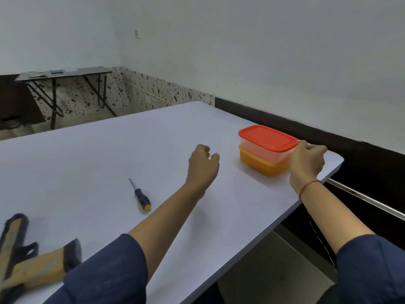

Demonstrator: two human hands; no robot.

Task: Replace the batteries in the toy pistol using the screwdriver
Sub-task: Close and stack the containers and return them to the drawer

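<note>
The toy pistol [32, 257], yellow and black, lies on the white table [109, 163] at the bottom left, partly hidden by my left sleeve. A screwdriver [140, 195] with a black and yellow handle lies mid-table, its tip pointing away from me. My left hand [202, 165] hovers over the table left of two stacked containers, fingers loosely curled and holding nothing. My right hand [306, 160] is at the near right corner of the clear container with the red lid [267, 139]. Its thumb touches the lid's edge and its fingers are curled.
The red-lidded container sits on an orange container [260, 163] near the table's right edge. A dark skirting and wall run close behind. A small folding table [63, 73] stands at the far left. The table's right corner [339, 159] lies just beyond my right hand.
</note>
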